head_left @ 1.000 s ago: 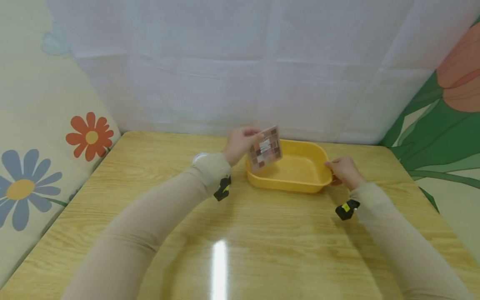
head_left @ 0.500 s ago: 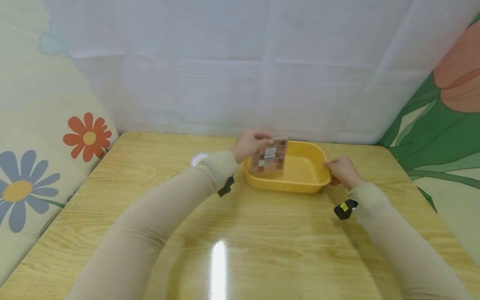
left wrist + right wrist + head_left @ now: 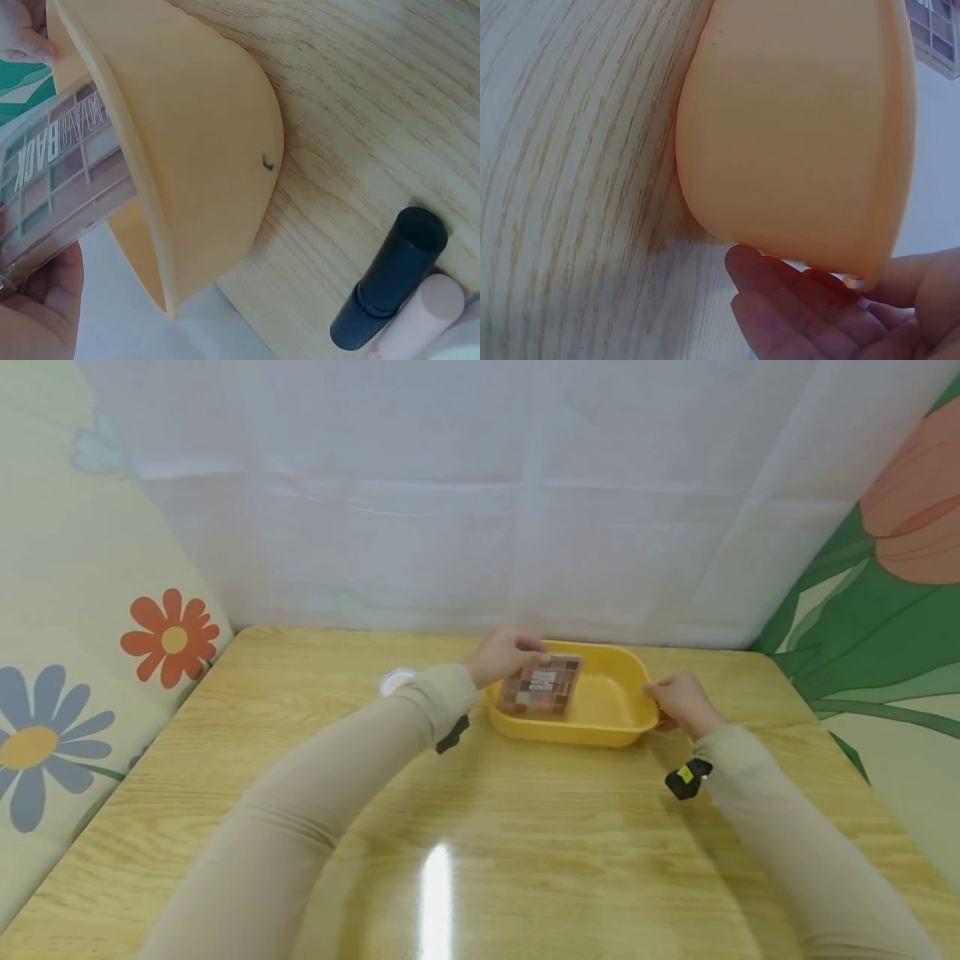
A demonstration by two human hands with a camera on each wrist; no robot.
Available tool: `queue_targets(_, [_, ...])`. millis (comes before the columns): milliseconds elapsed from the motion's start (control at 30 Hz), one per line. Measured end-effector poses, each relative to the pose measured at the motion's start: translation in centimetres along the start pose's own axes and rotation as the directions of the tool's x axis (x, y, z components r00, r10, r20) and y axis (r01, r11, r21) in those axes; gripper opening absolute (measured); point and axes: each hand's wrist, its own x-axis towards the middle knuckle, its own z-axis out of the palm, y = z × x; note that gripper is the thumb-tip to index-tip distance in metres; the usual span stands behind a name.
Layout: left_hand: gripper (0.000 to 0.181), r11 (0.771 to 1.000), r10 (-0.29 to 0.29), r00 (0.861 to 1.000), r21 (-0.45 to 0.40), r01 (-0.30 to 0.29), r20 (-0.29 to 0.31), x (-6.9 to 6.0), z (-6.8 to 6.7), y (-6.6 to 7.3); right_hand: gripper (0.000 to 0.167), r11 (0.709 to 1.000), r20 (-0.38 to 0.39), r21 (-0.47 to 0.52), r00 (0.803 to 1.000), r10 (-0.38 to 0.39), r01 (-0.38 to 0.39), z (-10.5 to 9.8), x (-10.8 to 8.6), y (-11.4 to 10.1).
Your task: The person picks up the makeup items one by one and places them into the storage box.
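Note:
My left hand (image 3: pixel 506 657) pinches an eyeshadow palette (image 3: pixel 543 689) by its upper left edge. The palette has a clear lid with lettering and a grid of brown and pink pans. It tilts inside the left part of a yellow basin (image 3: pixel 609 697); whether it touches the basin's floor cannot be told. In the left wrist view the palette (image 3: pixel 67 169) reaches past the basin's rim, with the left hand (image 3: pixel 49 315) at its hinge end. My right hand (image 3: pixel 684 703) grips the basin's right end. In the right wrist view, thumb and fingers (image 3: pixel 754 270) hold that rim.
A black tube (image 3: pixel 390 277) lies on the wooden table (image 3: pixel 525 843) beside a pale pink tube (image 3: pixel 424 315). A round white-rimmed item (image 3: pixel 396 680) stands left of the basin, partly behind the left sleeve. A white cloth (image 3: pixel 450 527) hangs behind the table.
My left hand has carried the palette right and down into the basin, and the palette now leans back more. The right hand keeps its grip on the basin's rim.

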Motion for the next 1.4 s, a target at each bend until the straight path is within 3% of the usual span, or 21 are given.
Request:
queue_targets(167, [0.028,1.0,0.009,0.999,0.014,-0.009,0.042,0.5,0.4,-0.4,0.044,1.0,0.0,0.006,1.0,0.003,-0.003,0.0,0.1,0.1])
queue_targets(400, [0.03,0.999,-0.021,0.995,0.046,0.017,0.093,0.8,0.9,-1.0,0.043,1.0,-0.012,0.012,1.0,-0.006,0.006,0.2,0.0,0.0])
queue_targets(567, [0.029,0.995,-0.005,0.997,0.098,-0.003,0.083,0.9,0.9,-1.1,0.042,1.0,-0.019,0.021,1.0,-0.002,0.002,0.3,0.1,0.0])
queue_targets(733, [0.027,0.986,-0.032,0.997,0.166,0.019,0.076,1.5,0.9,-0.9,0.042,1.0,-0.022,0.021,1.0,-0.004,0.004,0.2,0.2,0.2])
queue_targets(967, [0.024,0.954,-0.067,0.993,0.297,0.035,0.099,2.0,1.1,-0.2,0.043,1.0,-0.021,0.01,1.0,-0.001,0.001,0.1,0.1,0.2])
queue_targets(1200, [0.028,0.948,-0.107,0.987,0.312,0.065,0.121,2.6,1.4,-0.7,0.043,1.0,-0.025,0.023,1.0,0.013,-0.012,0.3,0.1,0.1])
queue_targets(1400, [0.029,0.942,-0.087,0.989,0.333,0.043,0.118,2.6,1.4,-1.1,0.042,0.999,-0.034,0.03,0.999,0.012,-0.011,0.4,0.3,0.2])
